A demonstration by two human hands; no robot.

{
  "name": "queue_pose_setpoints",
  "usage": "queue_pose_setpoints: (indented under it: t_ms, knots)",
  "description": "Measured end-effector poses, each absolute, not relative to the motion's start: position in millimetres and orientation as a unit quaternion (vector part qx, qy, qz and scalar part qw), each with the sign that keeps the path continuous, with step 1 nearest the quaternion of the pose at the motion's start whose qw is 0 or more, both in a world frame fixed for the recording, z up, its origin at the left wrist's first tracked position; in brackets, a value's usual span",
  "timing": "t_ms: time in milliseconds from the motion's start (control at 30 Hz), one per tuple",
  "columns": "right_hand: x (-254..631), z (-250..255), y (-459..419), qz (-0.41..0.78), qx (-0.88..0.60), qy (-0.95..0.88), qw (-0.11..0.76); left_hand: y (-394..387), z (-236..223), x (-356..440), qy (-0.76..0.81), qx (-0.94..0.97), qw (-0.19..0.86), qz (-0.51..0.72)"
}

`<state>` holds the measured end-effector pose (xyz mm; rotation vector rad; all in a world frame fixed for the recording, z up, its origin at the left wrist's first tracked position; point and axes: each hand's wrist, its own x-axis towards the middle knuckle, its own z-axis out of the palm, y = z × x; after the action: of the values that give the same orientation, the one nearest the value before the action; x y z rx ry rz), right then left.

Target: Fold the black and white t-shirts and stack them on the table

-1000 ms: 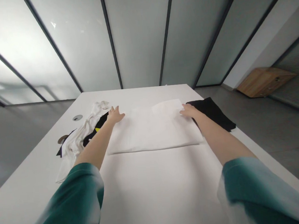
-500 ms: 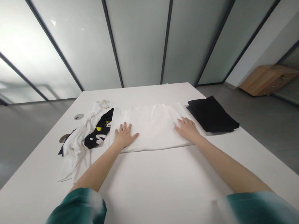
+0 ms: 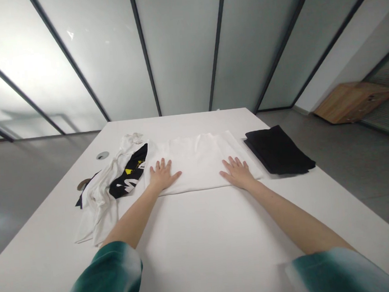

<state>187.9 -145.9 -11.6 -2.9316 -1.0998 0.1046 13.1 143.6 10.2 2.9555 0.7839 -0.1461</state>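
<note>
My left hand lies flat with fingers spread on the near left part of a folded white cloth. My right hand rests the same way on its near right part. To the left of the cloth is a crumpled white garment, lying partly over a black garment with white and yellow print. A folded black cloth lies to the right, a little apart from the white one.
The long white table has a round metal grommet and a dark disc near its left side. Frosted glass partitions stand beyond it, and a wooden box-like piece lies on the grey floor at right.
Both hands have slid from the far part of the white cloth toward its near edge, and the cloth now lies flatter. The black cloth is no longer touched by my right hand.
</note>
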Motion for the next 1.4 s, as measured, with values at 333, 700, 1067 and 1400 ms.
queue_pose_setpoints:
  t_ms: [333,700,1067,1400]
  knots:
    - [231,3,-127,0.018,-0.928,-0.372,0.019,143,13,33,0.286,0.956,0.041,-0.047]
    - [126,11,-109,0.028,-0.926,-0.368,0.081,101,56,11,0.236,0.955,-0.029,-0.175]
    - [114,8,-76,0.092,-0.942,-0.317,0.063,117,44,47,0.117,0.993,-0.034,-0.003]
    - [203,0,-100,0.051,-0.911,-0.407,0.043,100,16,37,0.21,0.977,0.006,-0.038]
